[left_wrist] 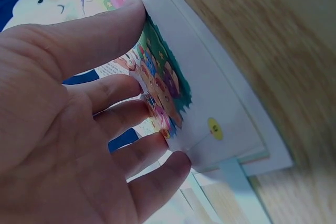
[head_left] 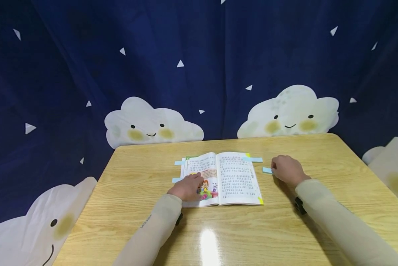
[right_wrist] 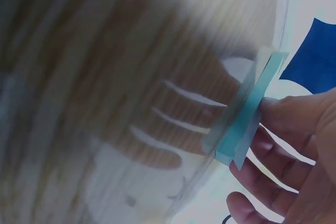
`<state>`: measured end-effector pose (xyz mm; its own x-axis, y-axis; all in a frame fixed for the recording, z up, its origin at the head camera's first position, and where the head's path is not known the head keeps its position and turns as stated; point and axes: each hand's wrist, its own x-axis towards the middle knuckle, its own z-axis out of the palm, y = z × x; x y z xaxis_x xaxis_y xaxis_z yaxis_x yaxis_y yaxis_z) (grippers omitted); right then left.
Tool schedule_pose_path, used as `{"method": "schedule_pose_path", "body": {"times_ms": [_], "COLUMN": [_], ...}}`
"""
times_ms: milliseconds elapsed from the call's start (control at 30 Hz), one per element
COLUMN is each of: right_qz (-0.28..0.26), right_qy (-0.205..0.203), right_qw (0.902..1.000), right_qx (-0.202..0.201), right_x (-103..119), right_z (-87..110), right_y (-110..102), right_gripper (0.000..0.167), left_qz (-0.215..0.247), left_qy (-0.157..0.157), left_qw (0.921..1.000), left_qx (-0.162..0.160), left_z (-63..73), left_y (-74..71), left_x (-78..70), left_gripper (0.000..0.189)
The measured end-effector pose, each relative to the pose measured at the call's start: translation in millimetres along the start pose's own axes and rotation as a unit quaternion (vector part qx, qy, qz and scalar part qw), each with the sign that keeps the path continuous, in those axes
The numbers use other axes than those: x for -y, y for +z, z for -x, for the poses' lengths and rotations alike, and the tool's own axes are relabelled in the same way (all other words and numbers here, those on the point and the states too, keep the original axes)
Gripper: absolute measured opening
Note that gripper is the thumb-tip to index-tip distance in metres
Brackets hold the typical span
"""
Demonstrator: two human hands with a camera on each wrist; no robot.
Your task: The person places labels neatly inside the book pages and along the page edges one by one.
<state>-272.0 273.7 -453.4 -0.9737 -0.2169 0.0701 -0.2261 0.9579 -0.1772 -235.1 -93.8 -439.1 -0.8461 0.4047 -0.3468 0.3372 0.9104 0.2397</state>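
Observation:
An open book (head_left: 237, 181) with printed text and a colourful cartoon picture lies on the wooden table. My left hand (head_left: 187, 187) rests across its left page; in the left wrist view the spread fingers (left_wrist: 157, 182) touch the paper near the lower picture. To the right of the book, my right hand (head_left: 288, 170) pinches at a small pad of light blue sticky notes (right_wrist: 247, 108). The thumb (right_wrist: 283, 111) is at the pad's edge, and one strip stands away from the rest. Part of the pad is hidden by the hand in the head view.
Blue sticky strips (head_left: 253, 159) stick out past the book's right edge near the top, and others (head_left: 179, 162) past its left edge. The wooden table (head_left: 135, 170) extends around the book. Behind it hangs a dark blue curtain (head_left: 199, 44) with printed clouds.

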Motion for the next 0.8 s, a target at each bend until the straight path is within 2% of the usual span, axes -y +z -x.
{"method": "schedule_pose_path", "body": {"times_ms": [200, 400, 800], "right_qz": [0.005, 0.006, 0.026], "right_qy": [-0.008, -0.002, -0.004], "right_qw": [0.9999, 1.0000, 0.9995], "right_qx": [-0.007, 0.006, -0.017], "right_x": [-1.6, -0.2, 5.2], "right_z": [2.1, 2.0, 2.2], "right_y": [1.5, 2.4, 3.4], "right_gripper": [0.010, 0.010, 0.013], "left_qz": [-0.008, -0.004, -0.002], "left_qy": [-0.004, -0.009, -0.008], "left_qw": [1.0000, 0.9999, 1.0000], "left_qx": [0.000, 0.009, 0.004], "left_z": [-0.9, -1.5, 0.5], "left_y": [-0.3, 1.1, -0.1], "left_x": [-1.0, -1.0, -1.3], "left_gripper": [0.055, 0.058, 0.061]}}
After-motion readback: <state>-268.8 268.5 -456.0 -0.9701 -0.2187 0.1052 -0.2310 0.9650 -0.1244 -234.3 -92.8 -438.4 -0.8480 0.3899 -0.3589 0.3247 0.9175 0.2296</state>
